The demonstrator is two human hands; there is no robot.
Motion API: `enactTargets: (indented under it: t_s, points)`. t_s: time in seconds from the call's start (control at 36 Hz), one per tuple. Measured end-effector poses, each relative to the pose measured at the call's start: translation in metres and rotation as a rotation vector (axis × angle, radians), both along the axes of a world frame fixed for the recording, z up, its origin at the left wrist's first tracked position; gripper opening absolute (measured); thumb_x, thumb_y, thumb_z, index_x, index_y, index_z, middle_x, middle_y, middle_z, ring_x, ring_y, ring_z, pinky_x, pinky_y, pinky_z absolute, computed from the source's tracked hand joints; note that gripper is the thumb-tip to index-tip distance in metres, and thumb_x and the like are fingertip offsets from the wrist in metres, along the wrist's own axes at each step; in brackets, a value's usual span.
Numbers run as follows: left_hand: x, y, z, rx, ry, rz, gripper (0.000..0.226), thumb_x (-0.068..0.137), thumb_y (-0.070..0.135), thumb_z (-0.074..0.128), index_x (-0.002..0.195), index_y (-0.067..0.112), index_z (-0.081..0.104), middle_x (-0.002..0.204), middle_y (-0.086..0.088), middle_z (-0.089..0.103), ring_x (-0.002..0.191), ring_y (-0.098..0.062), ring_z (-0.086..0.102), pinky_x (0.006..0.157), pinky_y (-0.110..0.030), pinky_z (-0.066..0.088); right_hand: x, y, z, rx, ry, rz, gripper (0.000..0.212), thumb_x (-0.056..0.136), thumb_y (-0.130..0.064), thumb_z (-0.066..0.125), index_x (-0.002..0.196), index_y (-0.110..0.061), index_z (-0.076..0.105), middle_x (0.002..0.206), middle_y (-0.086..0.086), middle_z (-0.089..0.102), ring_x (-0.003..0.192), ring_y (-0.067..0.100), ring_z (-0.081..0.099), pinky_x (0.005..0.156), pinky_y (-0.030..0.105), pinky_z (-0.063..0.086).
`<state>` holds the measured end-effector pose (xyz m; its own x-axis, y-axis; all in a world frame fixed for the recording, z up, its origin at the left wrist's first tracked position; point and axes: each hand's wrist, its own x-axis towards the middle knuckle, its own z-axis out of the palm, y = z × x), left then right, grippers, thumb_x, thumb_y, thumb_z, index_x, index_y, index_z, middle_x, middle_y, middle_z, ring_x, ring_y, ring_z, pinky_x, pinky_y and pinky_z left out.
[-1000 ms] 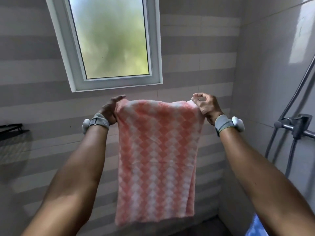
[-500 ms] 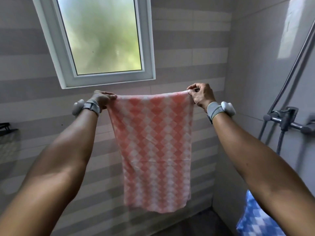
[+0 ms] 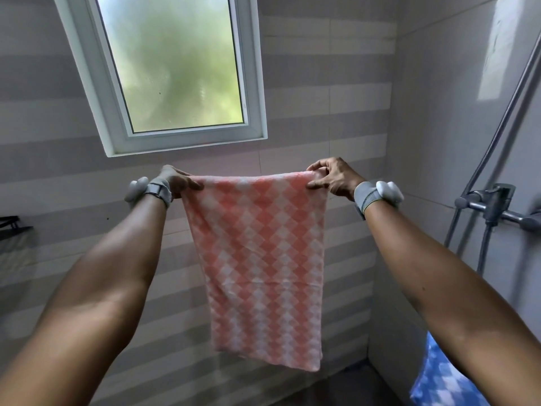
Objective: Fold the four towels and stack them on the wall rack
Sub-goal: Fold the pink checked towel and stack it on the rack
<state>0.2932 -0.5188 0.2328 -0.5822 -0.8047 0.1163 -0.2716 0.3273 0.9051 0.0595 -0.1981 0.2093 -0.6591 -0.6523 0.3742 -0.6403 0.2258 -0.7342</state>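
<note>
We hold the towel (image 3: 257, 259) by its top corners, left hand (image 3: 178, 183) and right hand (image 3: 330, 180) each in a pinching grip, long axis hanging straight down, rack (image 3: 13, 225) far left.

Striped tiled wall (image 3: 322, 68), frosted window (image 3: 175, 63)

Pink-white check towel (image 3: 257, 259) soft napped terry cloth, matt, blue-white towel (image 3: 439, 379) same weave, wall tiles (image 3: 322, 112) smooth w/ faint sheen, window (image 3: 178, 63) frosted glass (frame glossy white, prob. plastic), shower mixer (image 3: 494, 203) brushed metal, rack (image 3: 13, 225) black, matt.
</note>
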Motion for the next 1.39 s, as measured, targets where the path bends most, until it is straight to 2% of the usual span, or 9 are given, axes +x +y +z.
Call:
enactTargets:
  t_s: [0.19, 0.28, 0.36, 0.47, 0.64, 0.78, 0.92, 1.14, 1.39]
  points:
    - [0.004, -0.012, 0.000, -0.061, -0.182, -0.052, 0.049, 0.059, -0.002, 0.089, 0.105, -0.007, 0.071, 0.104, -0.023, 0.070, 0.089, -0.027, 0.065, 0.100, -0.047, 0.051, -0.002, -0.003, -0.001, 0.082, 0.056, -0.010, 0.029, 0.075, 0.000, 0.080, 0.096, -0.019, 0.071, 0.081, -0.001, 0.066, 0.074, 0.016, 0.058, 0.064, 0.020, 0.045]
    - [0.001, -0.031, -0.008, -0.126, -0.239, 0.041, 0.056, 0.053, 0.003, 0.093, 0.103, -0.007, 0.070, 0.097, -0.019, 0.070, 0.085, -0.024, 0.065, 0.093, -0.044, 0.053, -0.003, -0.006, -0.005, 0.110, 0.078, -0.026, 0.027, 0.077, 0.000, 0.078, 0.085, -0.024, 0.069, 0.084, 0.003, 0.071, 0.077, 0.017, 0.062, 0.073, 0.025, 0.049]
    - [-0.006, -0.045, -0.016, -0.176, -0.280, 0.157, 0.068, 0.046, 0.016, 0.098, 0.104, -0.005, 0.069, 0.101, -0.020, 0.071, 0.094, -0.027, 0.070, 0.089, -0.042, 0.057, 0.000, -0.009, -0.010, 0.138, 0.109, -0.052, 0.020, 0.081, -0.005, 0.073, 0.089, -0.023, 0.071, 0.088, 0.005, 0.073, 0.080, 0.018, 0.064, 0.078, 0.027, 0.051]
    - [0.003, -0.006, -0.013, -0.289, -0.334, 0.279, 0.057, 0.054, 0.030, 0.095, 0.099, 0.003, 0.073, 0.098, -0.014, 0.073, 0.095, -0.028, 0.070, 0.082, -0.035, 0.055, 0.003, -0.011, -0.016, 0.190, 0.168, -0.112, 0.013, 0.085, -0.011, 0.069, 0.094, -0.019, 0.074, 0.095, 0.007, 0.075, 0.089, 0.021, 0.068, 0.080, 0.028, 0.050]
    - [0.005, 0.014, -0.006, -0.438, -0.389, 0.340, 0.046, 0.062, 0.031, 0.092, 0.093, 0.005, 0.070, 0.097, -0.013, 0.073, 0.094, -0.028, 0.070, 0.079, -0.036, 0.052, 0.005, -0.013, -0.020, 0.187, 0.208, -0.187, 0.012, 0.088, -0.014, 0.068, 0.099, -0.016, 0.073, 0.101, 0.010, 0.074, 0.090, 0.022, 0.064, 0.075, 0.024, 0.043]
    - [0.005, 0.010, 0.002, -0.526, -0.451, 0.345, 0.036, 0.072, 0.028, 0.087, 0.070, 0.010, 0.056, 0.078, -0.009, 0.065, 0.089, -0.026, 0.068, 0.071, -0.034, 0.047, 0.004, -0.014, -0.015, 0.187, 0.283, -0.234, 0.012, 0.085, -0.028, 0.070, 0.097, -0.028, 0.070, 0.115, 0.011, 0.058, 0.110, 0.028, 0.058, 0.097, 0.040, 0.048]
    - [0.016, -0.002, 0.015, -0.531, -0.512, 0.058, 0.034, 0.073, 0.035, 0.084, 0.076, 0.006, 0.066, 0.075, -0.009, 0.058, 0.076, -0.024, 0.055, 0.064, -0.028, 0.041, 0.001, -0.007, -0.012, 0.102, 0.214, -0.165, 0.001, 0.089, -0.018, 0.066, 0.090, -0.019, 0.065, 0.087, 0.004, 0.065, 0.080, 0.022, 0.060, 0.069, 0.025, 0.041]
    - [0.029, 0.002, 0.027, -0.648, -0.602, -0.315, 0.022, 0.082, 0.029, 0.078, 0.077, 0.013, 0.065, 0.072, 0.000, 0.055, 0.066, -0.014, 0.047, 0.057, -0.025, 0.037, -0.004, 0.005, -0.007, -0.069, 0.234, -0.188, 0.005, 0.087, -0.019, 0.072, 0.091, -0.019, 0.070, 0.086, 0.002, 0.070, 0.080, 0.018, 0.063, 0.070, 0.023, 0.043]
    - [0.019, 0.012, 0.018, -0.652, -0.811, -0.370, 0.039, 0.068, 0.024, 0.089, 0.101, 0.021, 0.069, 0.092, -0.001, 0.069, 0.073, -0.013, 0.064, 0.048, -0.014, 0.048, -0.005, 0.008, -0.004, -0.035, 0.237, -0.118, 0.009, 0.086, -0.017, 0.073, 0.087, -0.024, 0.067, 0.085, 0.000, 0.069, 0.078, 0.016, 0.061, 0.071, 0.023, 0.045]
